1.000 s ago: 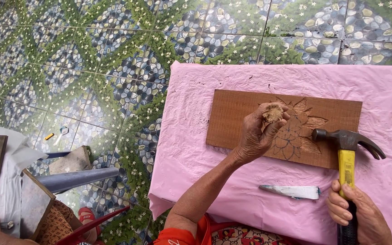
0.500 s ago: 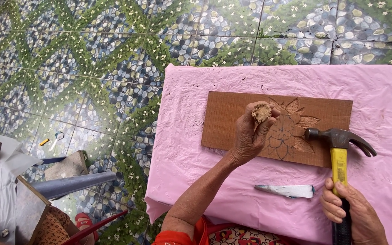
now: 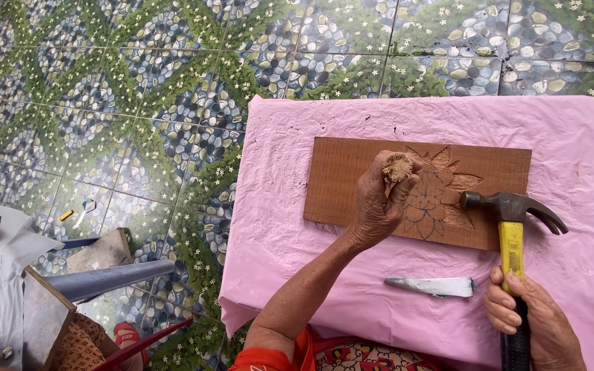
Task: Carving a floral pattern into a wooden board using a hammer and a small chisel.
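In the head view, the left hand [image 3: 379, 206] is reaching out from the near edge, forearm angling up and to the right, fingers curling tightly around a wooden-handled chisel [image 3: 398, 167] whose frayed, mushroomed top is poking out above the fist. The hand is resting over the rectangular reddish-brown wooden board [image 3: 352, 182], which is lying flat on the bench covered with a crinkled pink plastic sheet [image 3: 276, 206]. Just right of the fist, a carved flower with pointed leaves [image 3: 441, 196] is showing in the board's surface.

The right hand [image 3: 534, 326] is sitting at the near right corner, fingers wrapping closed around the black grip of a yellow-shafted claw hammer [image 3: 512, 227]. The hammer's dark steel head is hanging over the board's near right corner, right of the chisel and apart from it.

Between the two hands, near the board's near edge, a flat grey-white metal blade [image 3: 431, 286] is lying on the pink sheet, untouched.
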